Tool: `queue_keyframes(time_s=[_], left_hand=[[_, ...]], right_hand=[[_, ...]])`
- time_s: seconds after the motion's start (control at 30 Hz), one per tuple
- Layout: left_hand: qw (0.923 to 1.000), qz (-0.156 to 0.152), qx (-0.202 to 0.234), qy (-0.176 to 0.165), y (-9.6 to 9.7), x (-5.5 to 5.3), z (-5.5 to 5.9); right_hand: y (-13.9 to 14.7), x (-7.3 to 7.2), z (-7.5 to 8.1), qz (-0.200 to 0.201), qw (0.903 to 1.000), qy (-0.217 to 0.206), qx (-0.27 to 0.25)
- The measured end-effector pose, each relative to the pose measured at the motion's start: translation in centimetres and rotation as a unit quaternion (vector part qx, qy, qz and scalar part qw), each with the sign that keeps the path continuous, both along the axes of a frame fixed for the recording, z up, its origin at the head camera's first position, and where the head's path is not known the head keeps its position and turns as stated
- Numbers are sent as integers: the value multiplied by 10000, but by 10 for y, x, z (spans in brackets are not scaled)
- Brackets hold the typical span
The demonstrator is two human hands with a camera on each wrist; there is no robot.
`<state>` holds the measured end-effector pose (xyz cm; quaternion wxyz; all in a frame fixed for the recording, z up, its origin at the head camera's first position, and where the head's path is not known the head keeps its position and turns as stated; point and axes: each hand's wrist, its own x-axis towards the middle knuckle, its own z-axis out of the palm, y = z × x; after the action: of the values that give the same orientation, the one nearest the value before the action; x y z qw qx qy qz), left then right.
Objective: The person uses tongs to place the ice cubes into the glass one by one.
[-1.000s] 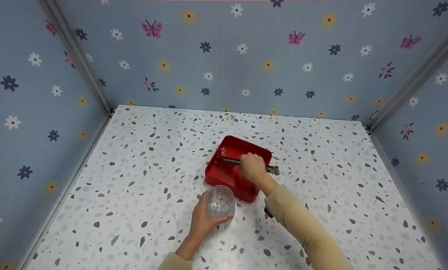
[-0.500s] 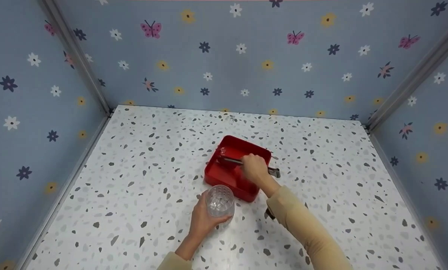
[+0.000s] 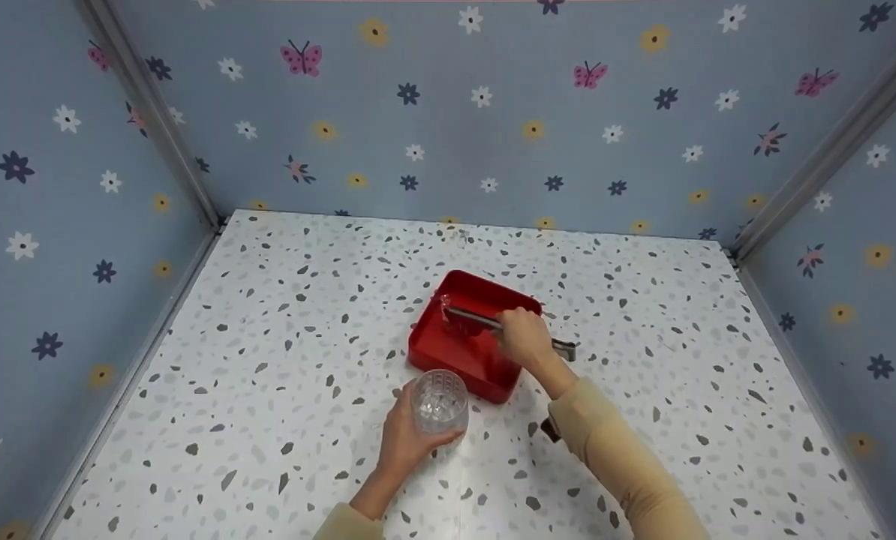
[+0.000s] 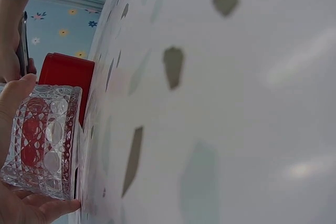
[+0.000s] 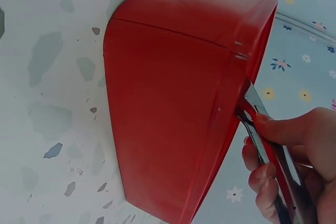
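My left hand curls round a clear patterned glass, which stands upright on the table by the near-left corner of a red box. With the right hand I grip metal tongs, thumb on one arm and fingers round the other, as the right wrist view shows. The tongs' tips are inside the box, at small clear pieces near its left wall. Whether a piece is pinched between the tips is too small to tell. From the right wrist, the box wall hides the tips.
The table is white with grey speckles. Blue flowered panels stand at its back and both sides, joined by grey corner posts. The box's wall rises between the glass and the tongs' tips.
My right hand has moved right with the tongs, whose tips have shifted slightly right and farther back in the box. The left hand and the glass have stayed in place.
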<state>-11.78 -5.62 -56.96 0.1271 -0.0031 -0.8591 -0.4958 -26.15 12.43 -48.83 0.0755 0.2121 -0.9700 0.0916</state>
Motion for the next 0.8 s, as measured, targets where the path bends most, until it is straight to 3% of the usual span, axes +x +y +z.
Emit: queue_keyframes(time_s=[0.43, 0.8], left_hand=[[9997, 33, -18, -251, 1, 0, 0], [9999, 28, -15, -103, 1, 0, 1]], right_hand=[[18, 9, 15, -211, 9982, -85, -555], [35, 23, 34, -133, 9954, 163, -935]])
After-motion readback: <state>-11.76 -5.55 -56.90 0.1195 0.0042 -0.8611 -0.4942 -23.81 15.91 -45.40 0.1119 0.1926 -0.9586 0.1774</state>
